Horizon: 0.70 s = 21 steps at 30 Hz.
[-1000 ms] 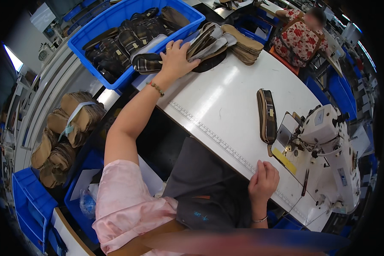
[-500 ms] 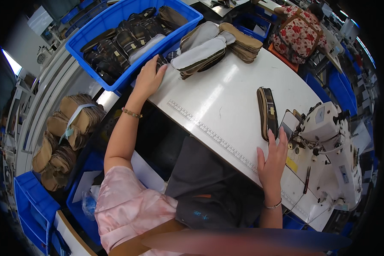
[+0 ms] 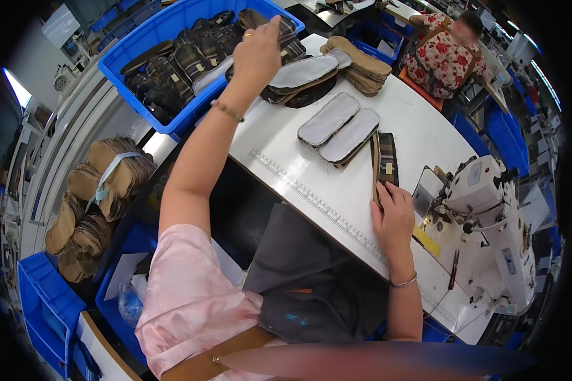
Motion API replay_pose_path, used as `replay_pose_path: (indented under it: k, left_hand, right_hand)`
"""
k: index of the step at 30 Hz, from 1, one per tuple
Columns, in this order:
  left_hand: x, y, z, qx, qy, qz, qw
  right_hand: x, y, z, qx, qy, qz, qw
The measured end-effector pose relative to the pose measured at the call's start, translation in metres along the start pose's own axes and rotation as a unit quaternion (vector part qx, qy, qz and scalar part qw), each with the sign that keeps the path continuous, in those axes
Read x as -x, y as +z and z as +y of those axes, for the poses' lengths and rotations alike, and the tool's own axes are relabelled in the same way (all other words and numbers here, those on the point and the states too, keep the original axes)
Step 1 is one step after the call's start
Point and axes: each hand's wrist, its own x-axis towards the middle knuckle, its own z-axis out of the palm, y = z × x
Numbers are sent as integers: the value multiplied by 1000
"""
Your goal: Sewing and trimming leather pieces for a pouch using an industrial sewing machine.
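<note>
My left hand is stretched out over the near corner of the blue bin, fingers curled around a dark plaid piece. On the white table, my right hand grips the near end of a long plaid-and-brown piece lying beside the sewing machine. Two grey sole-shaped pieces lie side by side just left of it. Behind them sit a stack of grey and dark pieces and a tan stack.
The blue bin holds several dark plaid pieces. Bundles of tan pieces lie low on the left, with blue crates below them. Another person in a flowered top sits beyond the table's far end.
My left hand has lifted from the bin's edge and taken a plaid piece. My right hand has moved forward onto the long piece. Two grey pieces now lie in the table's middle.
</note>
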Motion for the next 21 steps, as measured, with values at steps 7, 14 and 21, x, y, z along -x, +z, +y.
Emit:
replay_pose_path:
  k: [7, 14, 21]
  left_hand:
    - [10, 86, 18, 24, -113, -391, 913]
    - [44, 19, 3, 14, -146, -424, 893]
    - [63, -13, 27, -18, 0, -147, 989]
  right_hand:
    - [-2, -3, 7, -47, -5, -5, 999]
    - [-2, -4, 7, -41, -7, -1, 999]
    - [-5, 0, 5, -37, -24, -8, 999]
